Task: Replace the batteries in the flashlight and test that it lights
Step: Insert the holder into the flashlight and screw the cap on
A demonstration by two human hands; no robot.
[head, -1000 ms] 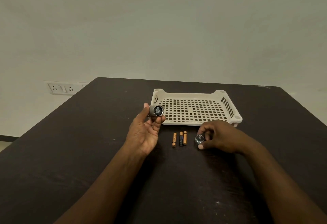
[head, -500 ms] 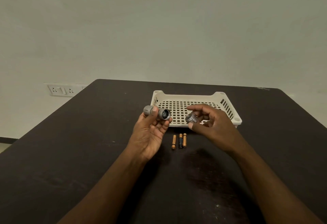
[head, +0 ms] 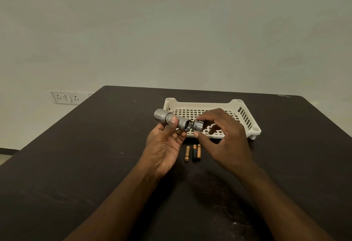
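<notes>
End cap (head: pixel 198 125) now at flashlight (head: pixel 171 120) mouth, seemingly between right fingers (head: pixel 204 116).

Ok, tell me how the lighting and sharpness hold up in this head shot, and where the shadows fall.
Head view: dim, flat, warm light, no glare; the hands throw a soft shadow on the dark table; the flashlight and end cap are fairly sharp; print on the batteries is too small to read; wide-angle bend at the table edges.

head-worn view, forward-down over table (head: pixel 76 164)
</notes>
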